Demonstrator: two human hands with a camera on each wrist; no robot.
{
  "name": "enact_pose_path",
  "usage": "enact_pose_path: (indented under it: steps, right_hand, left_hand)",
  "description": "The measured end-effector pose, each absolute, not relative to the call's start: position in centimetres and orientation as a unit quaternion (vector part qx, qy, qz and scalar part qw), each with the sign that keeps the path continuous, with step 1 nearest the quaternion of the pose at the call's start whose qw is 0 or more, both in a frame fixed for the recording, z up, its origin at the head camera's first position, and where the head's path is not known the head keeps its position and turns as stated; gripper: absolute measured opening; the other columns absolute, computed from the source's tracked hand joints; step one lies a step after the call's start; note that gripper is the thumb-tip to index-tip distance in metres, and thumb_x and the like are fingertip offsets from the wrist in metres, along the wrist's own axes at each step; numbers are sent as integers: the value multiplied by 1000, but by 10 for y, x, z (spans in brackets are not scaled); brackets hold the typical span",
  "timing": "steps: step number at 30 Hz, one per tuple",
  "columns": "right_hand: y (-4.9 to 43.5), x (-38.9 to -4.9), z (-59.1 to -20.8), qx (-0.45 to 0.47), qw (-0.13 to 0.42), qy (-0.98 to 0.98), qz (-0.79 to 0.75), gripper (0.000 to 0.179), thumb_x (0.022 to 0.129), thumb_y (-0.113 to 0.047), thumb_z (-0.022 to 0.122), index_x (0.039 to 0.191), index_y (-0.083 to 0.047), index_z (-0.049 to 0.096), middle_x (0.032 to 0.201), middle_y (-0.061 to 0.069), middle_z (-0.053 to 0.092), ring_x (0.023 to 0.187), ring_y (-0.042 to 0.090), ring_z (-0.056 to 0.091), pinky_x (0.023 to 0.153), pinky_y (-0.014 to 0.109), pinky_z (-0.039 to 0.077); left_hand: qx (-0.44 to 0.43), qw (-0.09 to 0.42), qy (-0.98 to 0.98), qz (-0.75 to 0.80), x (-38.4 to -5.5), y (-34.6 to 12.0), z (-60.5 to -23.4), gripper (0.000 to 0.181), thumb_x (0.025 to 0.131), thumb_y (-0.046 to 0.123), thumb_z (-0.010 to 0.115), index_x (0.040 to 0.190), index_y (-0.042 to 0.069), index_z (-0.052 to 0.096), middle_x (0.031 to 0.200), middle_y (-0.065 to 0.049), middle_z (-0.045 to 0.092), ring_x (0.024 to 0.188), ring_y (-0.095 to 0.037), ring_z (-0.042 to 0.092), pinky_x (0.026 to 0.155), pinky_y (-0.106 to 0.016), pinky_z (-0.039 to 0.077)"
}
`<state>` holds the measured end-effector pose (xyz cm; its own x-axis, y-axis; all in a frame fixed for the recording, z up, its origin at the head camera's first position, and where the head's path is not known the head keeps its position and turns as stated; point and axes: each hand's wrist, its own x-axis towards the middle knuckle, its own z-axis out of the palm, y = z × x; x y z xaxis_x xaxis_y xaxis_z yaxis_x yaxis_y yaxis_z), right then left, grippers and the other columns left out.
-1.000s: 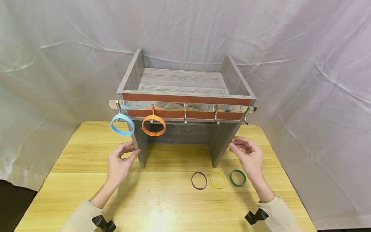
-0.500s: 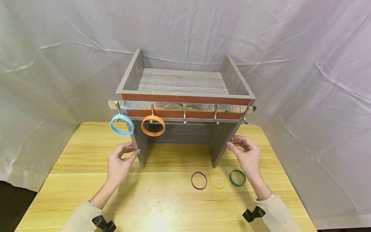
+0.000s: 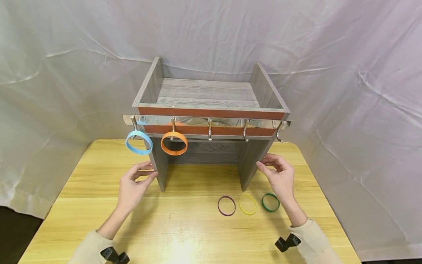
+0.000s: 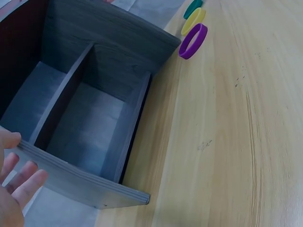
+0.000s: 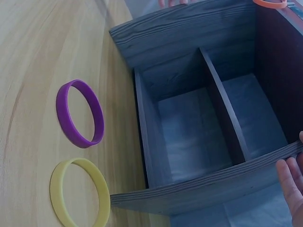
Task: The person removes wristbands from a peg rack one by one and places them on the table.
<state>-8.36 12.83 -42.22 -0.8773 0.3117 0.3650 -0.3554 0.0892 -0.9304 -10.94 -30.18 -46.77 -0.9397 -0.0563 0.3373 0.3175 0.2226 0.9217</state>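
Observation:
A grey wooden rack (image 3: 207,93) stands on the table. My left hand (image 3: 133,187) is beside its left panel, thumb at the front edge, the other fingers loosely extended along the outer side. The right hand (image 3: 280,179) is at the right panel, its thumb touching the front edge and its fingers by the outer face. On the metal hook rail (image 3: 194,121), a blue wristband (image 3: 133,149) hangs from the leftmost hook and an orange wristband (image 3: 174,153) from the hook beside it. A purple wristband (image 5: 64,111), a yellow wristband (image 5: 57,189) and a green wristband (image 4: 192,8) lie on the table.
Three further hooks, such as the middle hook (image 3: 210,130), carry no bands. A divider (image 5: 222,101) splits the rack's inside. Pale fabric (image 3: 211,33) surrounds the wooden table (image 3: 184,227) behind and at both sides.
My right hand has moved slightly left onto the right panel. The rack has shifted very slightly left. My left hand has drawn back a little to the left.

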Motion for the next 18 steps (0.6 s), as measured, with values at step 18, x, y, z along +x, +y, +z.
enact_pose_path:
  steps: [18]
  right_hand:
    - [130, -86, -424, 39, 253, -703, 663, 27, 85, 20, 74, 110, 15, 66, 91, -4, 76, 81, 6, 72, 68, 19, 66]
  left_hand:
    - [-112, 175, -741, -638, -89, -327, -425, 37, 89, -13, 75, 125, -5, 71, 106, 13, 78, 90, 0, 75, 73, -12, 63]
